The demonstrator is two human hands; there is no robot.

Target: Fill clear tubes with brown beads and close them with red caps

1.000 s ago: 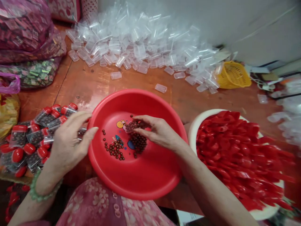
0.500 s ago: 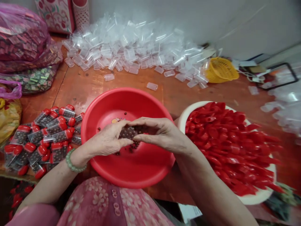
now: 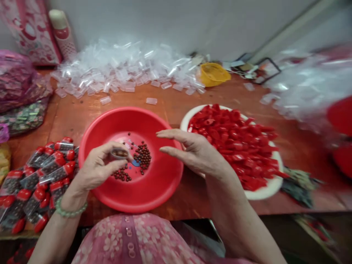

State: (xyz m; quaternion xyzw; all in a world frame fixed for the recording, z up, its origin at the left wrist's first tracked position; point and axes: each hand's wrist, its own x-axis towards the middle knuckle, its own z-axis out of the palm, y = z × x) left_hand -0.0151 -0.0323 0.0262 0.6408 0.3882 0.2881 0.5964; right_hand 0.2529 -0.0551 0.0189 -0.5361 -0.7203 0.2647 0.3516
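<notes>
My left hand [image 3: 100,165] is closed around a small clear plastic container [image 3: 119,153], its open mouth turned up toward me with brown balls inside. It is over the left part of a red basin [image 3: 162,187]. Loose brown balls [image 3: 143,156] lie on the basin floor, beside a printed coloured patch. My right hand [image 3: 192,148] hovers over the basin's right rim, thumb and fingers apart, holding nothing. Just beyond it stands a white basin [image 3: 277,161] heaped with red plastic caps [image 3: 233,146].
Filled containers with red caps [image 3: 52,172] are piled at the left. Clear empty containers [image 3: 123,71] form a heap along the wall, near a yellow basket [image 3: 213,74]. Purple plastic bags [image 3: 19,80] stand at far left, and a blurred clear bag [image 3: 310,84] at the right.
My hands have separated: the right moved toward the white basin, the left kept the container. Brown balls now show loose on the basin floor. The view has turned to the right.
</notes>
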